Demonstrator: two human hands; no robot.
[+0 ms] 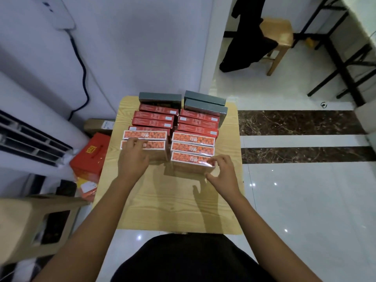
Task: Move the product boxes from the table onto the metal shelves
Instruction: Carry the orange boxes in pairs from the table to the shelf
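Pale wood grain covers the small table, and both bare forearms reach over it from the near edge. Left of the left hand, on the floor beside the table, lies a red carton. The left hand rests on the nearest box of the left row, fingers curled over its top edge; whether it truly grips the box cannot be told. Beyond both hands the boxes stand in two rows: orange-patterned ones nearest, red ones behind, grey ones farthest. The right hand has fingers and thumb spread around the right end of the nearest box of the right row, fingertips touching its top.
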